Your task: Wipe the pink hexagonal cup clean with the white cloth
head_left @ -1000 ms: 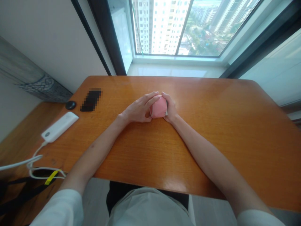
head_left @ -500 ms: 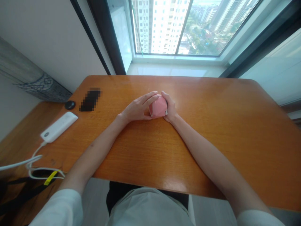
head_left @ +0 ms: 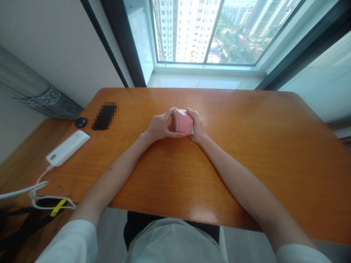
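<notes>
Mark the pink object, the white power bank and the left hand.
pink object (head_left: 182, 122): head view, its middle.
white power bank (head_left: 67, 148): head view, its top face.
left hand (head_left: 159, 128): head view, its back.

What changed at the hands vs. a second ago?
The left hand has curled, its fingers moving from across the top of the pink object to around its left end, and the object has turned in the grip. The right hand stays against its right side. The white power bank hasn't moved.
</notes>
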{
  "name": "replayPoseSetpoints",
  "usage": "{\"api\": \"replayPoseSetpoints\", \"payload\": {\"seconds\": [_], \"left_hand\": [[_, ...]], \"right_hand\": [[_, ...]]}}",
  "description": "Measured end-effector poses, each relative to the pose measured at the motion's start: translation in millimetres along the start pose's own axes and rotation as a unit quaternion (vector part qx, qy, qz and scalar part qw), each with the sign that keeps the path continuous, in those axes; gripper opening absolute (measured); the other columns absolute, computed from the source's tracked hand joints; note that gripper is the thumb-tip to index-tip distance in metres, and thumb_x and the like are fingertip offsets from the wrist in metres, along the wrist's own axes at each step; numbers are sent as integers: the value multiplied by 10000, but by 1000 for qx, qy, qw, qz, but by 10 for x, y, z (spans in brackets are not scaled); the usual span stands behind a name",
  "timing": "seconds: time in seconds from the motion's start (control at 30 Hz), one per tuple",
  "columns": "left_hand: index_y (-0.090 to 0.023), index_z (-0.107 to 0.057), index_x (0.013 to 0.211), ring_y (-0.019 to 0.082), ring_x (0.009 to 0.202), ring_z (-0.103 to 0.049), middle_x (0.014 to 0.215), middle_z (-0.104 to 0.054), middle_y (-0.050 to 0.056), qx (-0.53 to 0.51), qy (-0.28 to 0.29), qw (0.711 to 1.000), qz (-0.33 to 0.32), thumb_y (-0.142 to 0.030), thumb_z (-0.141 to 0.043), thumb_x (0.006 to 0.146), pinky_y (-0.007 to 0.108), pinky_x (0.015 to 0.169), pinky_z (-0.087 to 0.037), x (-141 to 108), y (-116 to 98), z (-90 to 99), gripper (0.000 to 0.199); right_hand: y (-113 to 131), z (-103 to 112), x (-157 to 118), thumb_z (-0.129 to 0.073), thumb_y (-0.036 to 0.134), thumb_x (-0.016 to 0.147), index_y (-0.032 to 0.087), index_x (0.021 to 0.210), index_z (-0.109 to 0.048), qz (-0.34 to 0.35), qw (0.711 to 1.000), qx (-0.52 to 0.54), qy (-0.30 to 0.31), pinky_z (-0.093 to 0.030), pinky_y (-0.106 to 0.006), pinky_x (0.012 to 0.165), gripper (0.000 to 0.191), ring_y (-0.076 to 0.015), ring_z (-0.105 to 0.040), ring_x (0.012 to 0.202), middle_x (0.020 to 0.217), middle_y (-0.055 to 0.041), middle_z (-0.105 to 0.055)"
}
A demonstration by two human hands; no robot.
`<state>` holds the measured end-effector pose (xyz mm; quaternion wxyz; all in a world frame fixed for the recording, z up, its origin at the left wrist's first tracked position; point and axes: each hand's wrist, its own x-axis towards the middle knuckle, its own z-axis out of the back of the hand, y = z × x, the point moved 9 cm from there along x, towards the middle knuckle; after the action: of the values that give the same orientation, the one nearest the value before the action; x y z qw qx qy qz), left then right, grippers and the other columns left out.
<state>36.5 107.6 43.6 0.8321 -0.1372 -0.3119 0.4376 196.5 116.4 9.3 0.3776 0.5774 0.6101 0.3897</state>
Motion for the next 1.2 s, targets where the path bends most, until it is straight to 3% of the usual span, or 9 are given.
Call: {"api": "replayPoseSetpoints", "payload": {"seconds": [0.2, 0.37, 0.53, 0.77, 0.97, 1.07, 1.2], "left_hand": [[-164, -655, 1596, 259, 695, -752, 720, -728, -24, -48, 11, 999, 6, -1012, -779, 795, 325, 683, -477, 25, 100, -68, 1173], [-153, -670, 1607, 246, 673, -728, 700, -730, -19, -60, 23, 998, 12, -1023, -737, 823, 320, 680, -467, 21, 102, -76, 1173], [-139, -666, 1626, 255, 705, -750, 738, -763, 3, -59, 24, 998, 15, -1059, -676, 833, 321, 692, -483, 19, 122, -86, 1214], [-142, -753, 1479, 234, 678, -701, 764, -775, 37, -70, 8, 997, -2, -1143, -549, 827, 323, 682, -487, -6, 130, -54, 1211], [-115, -820, 1258, 179, 573, -550, 674, -690, 22, -85, 4, 996, -18, -1197, -363, 848, 312, 611, -394, -14, 107, -32, 1244], [-136, -824, 1118, 198, 624, -602, 736, -741, 52, -112, 4, 994, -17, -1200, -333, 856, 325, 640, -445, 1, 101, -33, 1200], [-177, -778, 1076, 232, 801, -721, 927, -824, 96, -214, 3, 977, 24, -1002, -237, 1069, 357, 761, -589, 10, 176, -54, 986]], "right_hand": [[40, -82, -40, -839, 965, 789, 289, 769, -654, 11, 1000, -2, 8, -486, -348, 658, 701, -175, -552, 706, 741, 17, -628], [13, -55, -10, -770, 1045, 765, 304, 774, -631, 8, 999, -30, 14, -488, -337, 671, 753, -189, -606, 752, 708, 28, -631], [-2, -34, -11, -752, 1011, 822, 292, 788, -665, 27, 998, -49, 13, -498, -337, 687, 725, -182, -602, 755, 733, 22, -648], [120, -44, -144, -752, 861, 967, 281, 815, -696, 101, 987, -122, 16, -485, -357, 672, 603, -195, -554, 767, 798, -4, -634], [262, -172, -258, -735, 880, 962, 271, 748, -635, 140, 970, -193, 56, -420, -355, 639, 653, -182, -515, 725, 738, -1, -583], [305, -233, -314, -752, 878, 953, 269, 718, -617, 152, 961, -218, 80, -410, -365, 635, 667, -181, -500, 694, 705, -2, -554], [353, -350, -440, -802, 783, 966, 276, 684, -586, 194, 936, -270, 117, -454, -387, 664, 619, -185, -482, 674, 666, -2, -540]]}}
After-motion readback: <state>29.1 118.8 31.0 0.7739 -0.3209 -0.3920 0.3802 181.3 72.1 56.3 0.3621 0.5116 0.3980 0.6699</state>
